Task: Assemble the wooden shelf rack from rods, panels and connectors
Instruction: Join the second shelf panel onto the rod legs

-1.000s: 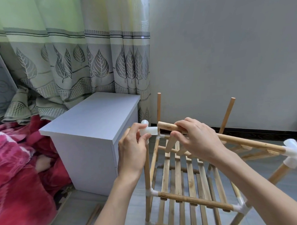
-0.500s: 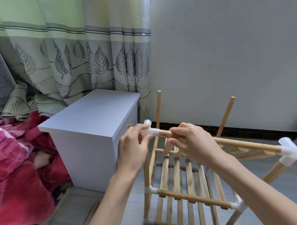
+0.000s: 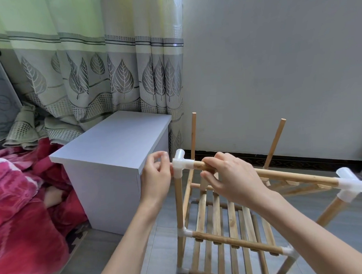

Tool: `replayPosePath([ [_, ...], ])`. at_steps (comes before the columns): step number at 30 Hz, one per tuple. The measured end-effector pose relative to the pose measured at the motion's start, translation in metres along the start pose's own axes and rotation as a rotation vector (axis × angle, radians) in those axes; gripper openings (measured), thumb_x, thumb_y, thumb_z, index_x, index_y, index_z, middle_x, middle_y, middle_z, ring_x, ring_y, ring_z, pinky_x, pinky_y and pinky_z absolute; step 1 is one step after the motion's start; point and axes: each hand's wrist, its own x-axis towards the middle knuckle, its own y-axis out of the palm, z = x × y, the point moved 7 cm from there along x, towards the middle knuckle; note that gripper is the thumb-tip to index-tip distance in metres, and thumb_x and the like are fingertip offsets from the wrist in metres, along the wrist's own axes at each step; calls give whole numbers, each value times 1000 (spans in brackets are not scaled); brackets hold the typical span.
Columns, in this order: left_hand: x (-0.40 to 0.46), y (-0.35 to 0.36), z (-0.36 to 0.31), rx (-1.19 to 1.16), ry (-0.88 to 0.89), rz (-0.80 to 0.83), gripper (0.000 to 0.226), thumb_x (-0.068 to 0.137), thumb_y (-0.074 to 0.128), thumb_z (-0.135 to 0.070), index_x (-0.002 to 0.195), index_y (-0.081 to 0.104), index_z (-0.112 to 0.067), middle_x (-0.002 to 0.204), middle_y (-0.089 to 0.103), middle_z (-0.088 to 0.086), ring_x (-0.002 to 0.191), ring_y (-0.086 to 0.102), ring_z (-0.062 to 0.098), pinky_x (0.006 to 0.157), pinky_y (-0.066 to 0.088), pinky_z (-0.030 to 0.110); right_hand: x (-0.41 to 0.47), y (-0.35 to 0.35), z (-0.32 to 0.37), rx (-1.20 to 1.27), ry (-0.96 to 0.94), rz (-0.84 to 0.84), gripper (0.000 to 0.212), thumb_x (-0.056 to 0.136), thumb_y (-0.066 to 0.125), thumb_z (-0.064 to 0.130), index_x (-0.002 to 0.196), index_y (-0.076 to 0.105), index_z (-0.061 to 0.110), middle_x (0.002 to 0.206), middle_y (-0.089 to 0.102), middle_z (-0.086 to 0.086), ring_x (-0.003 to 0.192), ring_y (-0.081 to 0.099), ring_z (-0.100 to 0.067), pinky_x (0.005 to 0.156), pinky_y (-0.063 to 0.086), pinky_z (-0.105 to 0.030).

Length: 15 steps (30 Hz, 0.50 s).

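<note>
The half-built wooden rack point(image 3: 220, 227) stands on the floor, with a slatted panel low down between its rods. A white connector point(image 3: 180, 164) sits on top of the front left upright point(image 3: 179, 202). A horizontal rod point(image 3: 296, 176) runs from it to a second white connector point(image 3: 352, 184) at the right. My right hand point(image 3: 228, 176) grips this rod close to the left connector. My left hand point(image 3: 156, 174) is just left of that connector, fingers loosely curled and holding nothing. Two bare uprights point(image 3: 194, 136) point(image 3: 276, 141) stick up at the back.
A white cabinet point(image 3: 114, 147) stands close to the rack's left side. A red blanket point(image 3: 24, 203) lies further left below the leaf-patterned curtain point(image 3: 112, 77). A loose wooden piece point(image 3: 78, 246) lies on the grey floor by the blanket. A plain wall is behind the rack.
The left connector, with the rod's end in it, now sits on the front left upright. My left hand no longer pinches it and has drawn slightly left.
</note>
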Motion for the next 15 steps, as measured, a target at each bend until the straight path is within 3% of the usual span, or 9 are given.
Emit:
replayPosePath([
  [4,5,13,0,-21,-108,102,31,101,34,-35,98,62,-22,93,65,4,91,61,19,85,50,36,-1,-1,-4,-31,-28,37,41,90,36,57,117,52,31,97,45,10,91,44,-9,71,41,-23],
  [8,20,29,-3,-74,-213,231,37,101,35,-35,117,60,-14,107,57,4,97,56,18,92,45,36,-1,-8,-17,7,27,93,40,95,32,51,114,57,28,97,47,9,86,48,-8,73,47,-26],
  [11,28,38,3,-148,-325,306,39,100,37,-36,92,66,-12,82,56,4,74,53,15,70,43,30,3,-8,-24,58,44,162,35,95,36,48,110,61,28,92,54,10,81,52,-7,72,49,-26],
  [13,32,46,6,-192,-383,374,42,98,41,-38,74,61,-10,67,53,2,58,49,13,56,40,24,6,-5,-25,104,40,220,33,95,38,46,109,62,28,92,58,10,81,53,-7,73,49,-27],
  [15,35,55,7,-256,-416,474,43,96,45,-38,63,52,-11,59,49,2,52,46,12,52,41,21,6,-4,-28,155,47,267,33,95,40,45,109,64,27,92,59,10,80,53,-7,74,50,-32],
])
